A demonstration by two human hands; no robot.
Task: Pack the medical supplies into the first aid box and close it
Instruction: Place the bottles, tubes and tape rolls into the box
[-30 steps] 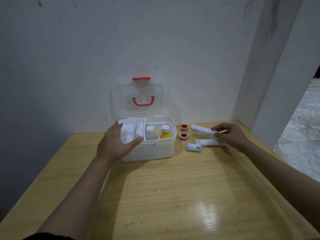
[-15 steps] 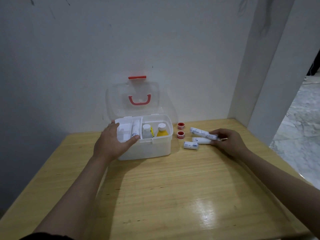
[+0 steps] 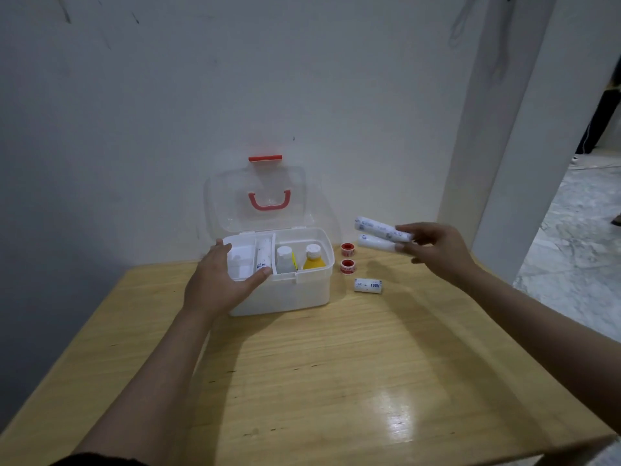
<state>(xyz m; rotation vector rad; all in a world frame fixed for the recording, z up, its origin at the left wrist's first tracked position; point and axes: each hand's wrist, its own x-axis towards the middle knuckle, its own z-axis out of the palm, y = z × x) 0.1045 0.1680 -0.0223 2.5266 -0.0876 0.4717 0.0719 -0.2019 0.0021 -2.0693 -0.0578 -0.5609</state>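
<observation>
My left hand (image 3: 220, 280) spread over the open translucent white plastic first aid box (image 3: 285, 290) at the bench's (image 3: 336, 381) far edge, steadying it; my right hand (image 3: 433, 250) pinching two long white wrapped bandage rolls (image 3: 381, 234), lifted to drop in; short roll (image 3: 368, 285) and two red tape spools (image 3: 348, 258) not yet packed.

Four bandage rolls (image 3: 382, 231), two tape rolls (image 3: 348, 249), two bottles (image 3: 284, 260), one box (image 3: 285, 297)

Both forearms are bare from wrist to elbow. A dark, black-looking sleeve edge (image 3: 100, 460) shows on the left arm. Both hands are ungloved and without rings.
</observation>
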